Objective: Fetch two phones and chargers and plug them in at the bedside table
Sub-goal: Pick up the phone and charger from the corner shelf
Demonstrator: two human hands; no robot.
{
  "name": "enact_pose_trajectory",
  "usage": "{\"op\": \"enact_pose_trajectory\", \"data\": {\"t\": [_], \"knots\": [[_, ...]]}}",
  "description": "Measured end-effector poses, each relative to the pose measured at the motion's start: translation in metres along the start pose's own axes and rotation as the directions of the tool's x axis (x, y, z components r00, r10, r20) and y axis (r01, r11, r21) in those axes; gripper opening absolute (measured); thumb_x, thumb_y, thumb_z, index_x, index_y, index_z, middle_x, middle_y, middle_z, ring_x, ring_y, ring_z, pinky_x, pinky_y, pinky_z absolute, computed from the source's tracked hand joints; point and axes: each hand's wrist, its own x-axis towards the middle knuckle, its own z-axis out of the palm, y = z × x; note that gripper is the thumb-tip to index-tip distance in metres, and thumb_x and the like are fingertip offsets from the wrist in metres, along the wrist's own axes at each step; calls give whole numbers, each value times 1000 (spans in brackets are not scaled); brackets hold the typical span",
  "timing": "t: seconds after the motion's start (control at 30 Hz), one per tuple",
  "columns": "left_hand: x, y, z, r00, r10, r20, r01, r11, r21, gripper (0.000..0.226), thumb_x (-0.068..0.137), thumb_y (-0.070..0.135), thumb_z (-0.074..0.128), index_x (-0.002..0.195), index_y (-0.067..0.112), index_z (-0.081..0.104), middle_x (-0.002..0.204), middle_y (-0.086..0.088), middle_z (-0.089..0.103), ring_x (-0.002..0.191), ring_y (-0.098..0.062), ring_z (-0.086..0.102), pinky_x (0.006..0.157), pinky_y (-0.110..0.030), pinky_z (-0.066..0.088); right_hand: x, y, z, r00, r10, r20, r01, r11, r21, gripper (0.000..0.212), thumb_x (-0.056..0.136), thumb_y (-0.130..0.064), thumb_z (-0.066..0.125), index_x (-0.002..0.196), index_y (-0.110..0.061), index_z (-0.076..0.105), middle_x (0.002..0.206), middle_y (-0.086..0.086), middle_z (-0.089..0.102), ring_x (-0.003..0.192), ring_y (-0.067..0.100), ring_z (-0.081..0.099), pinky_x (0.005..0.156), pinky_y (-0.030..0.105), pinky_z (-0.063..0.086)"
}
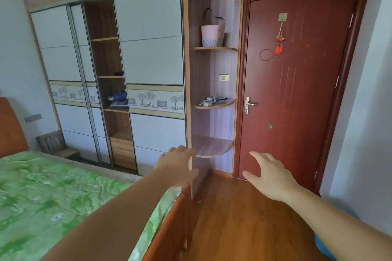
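Observation:
On the middle corner shelf (pixel 220 104) beside the door lie white chargers with coiled cables (pixel 206 101) and dark flat phones (pixel 221 99), too small to count. My left hand (pixel 180 165) reaches forward below that shelf with fingers spread and nothing in it. My right hand (pixel 269 172) is also stretched out, fingers apart and empty, in front of the door's lower part. Both hands are well short of the shelf. A bedside table (pixel 67 152) shows at the far left by the headboard.
A closed red door (pixel 297 82) with a metal handle (pixel 249 105) stands ahead. The wardrobe (pixel 148 59) fills the wall to the left, with one open shelf column. The bed with a green cover (pixel 53 197) is at my left. A pink bag (pixel 211 35) sits on the upper shelf.

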Motion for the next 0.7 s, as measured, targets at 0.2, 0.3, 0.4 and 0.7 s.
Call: {"op": "enact_pose_trajectory", "data": {"t": [0.2, 0.3, 0.4, 0.7], "knots": [[128, 23, 23, 1000, 17, -17, -17, 1000, -19, 61, 84, 44, 53, 141, 31, 35, 143, 0, 43, 128, -25, 39, 101, -42, 37, 117, 43, -4, 999, -49, -15, 49, 999, 2, 68, 89, -56, 48, 147, -32, 25, 150, -2, 36, 132, 26, 41, 100, 46, 39], [191, 24, 45, 1000, 13, -12, -13, 999, -35, 61, 83, 44, 53, 140, 31, 35, 142, -1, 43, 126, -26, 39, 100, -42, 38, 170, 65, 8, 999, -53, -5, 53, 999, 5, 67, 89, -56, 48, 147, -33, 25, 150, -2, 35, 132, 26, 40, 101, 46, 39], [261, 20, 75, 1000, 23, -9, -24, 998, -59, 66, 81, 47, 54, 141, 31, 33, 141, 0, 43, 126, -26, 39, 98, -42, 39, 229, 89, 26, 999, -50, 17, 50, 999, 1, 67, 90, -55, 49, 148, -33, 24, 153, -3, 31, 135, 25, 36, 104, 46, 37], [486, -46, 153, 998, -18, 66, 24, 995, -94, 69, 81, 46, 54, 144, 34, 29, 145, 1, 40, 129, -26, 38, 99, -43, 42, 461, 140, 76, 995, -34, 97, 40, 997, -67, 69, 90, -56, 48, 149, -32, 22, 156, -3, 27, 138, 25, 33, 108, 48, 35]]}}
